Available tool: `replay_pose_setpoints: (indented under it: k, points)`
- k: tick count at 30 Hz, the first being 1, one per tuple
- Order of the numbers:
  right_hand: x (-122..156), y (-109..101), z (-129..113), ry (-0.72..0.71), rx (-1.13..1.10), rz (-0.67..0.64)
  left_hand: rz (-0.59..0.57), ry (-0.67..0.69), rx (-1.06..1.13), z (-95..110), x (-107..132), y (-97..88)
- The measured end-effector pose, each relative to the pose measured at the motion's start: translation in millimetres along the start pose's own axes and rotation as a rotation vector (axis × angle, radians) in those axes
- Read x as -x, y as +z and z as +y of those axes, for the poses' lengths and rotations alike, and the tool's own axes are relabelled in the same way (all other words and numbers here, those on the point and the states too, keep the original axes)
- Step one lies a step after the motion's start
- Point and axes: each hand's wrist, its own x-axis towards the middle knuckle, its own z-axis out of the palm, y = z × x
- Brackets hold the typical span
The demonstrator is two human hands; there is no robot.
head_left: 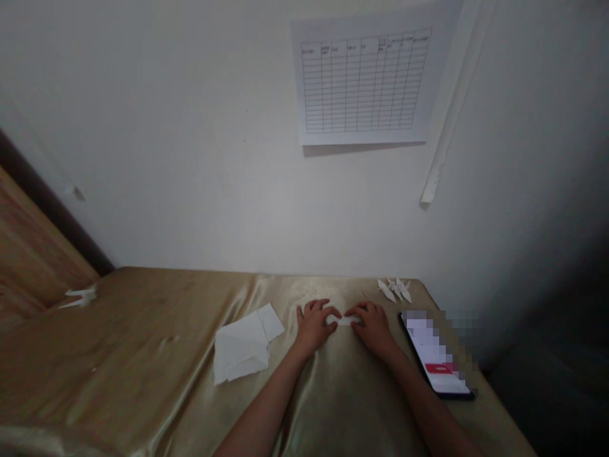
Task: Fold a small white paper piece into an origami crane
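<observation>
My left hand [314,325] and my right hand [372,325] rest on a table draped in shiny gold cloth [143,355]. Both pinch a small strip of folded white paper [343,322] between their fingertips, pressing it against the cloth. The fingers of each hand are curled and closed on the paper. A loose stack of white paper sheets [243,346] lies just left of my left hand.
A phone [435,362] with a lit screen lies right of my right hand near the table edge. Several small folded white paper shapes [394,289] sit at the far right corner. More white paper bits [80,297] lie at the far left. A printed grid sheet [364,82] hangs on the wall.
</observation>
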Motion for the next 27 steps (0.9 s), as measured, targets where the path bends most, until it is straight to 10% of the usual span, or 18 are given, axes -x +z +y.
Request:
replay_pose_setpoints:
  k: [27]
  points:
    - [8.0,-3.0,-5.7,-0.193,-0.002,0.180,0.098,0.162,0.020,3.1,3.3,-6.2]
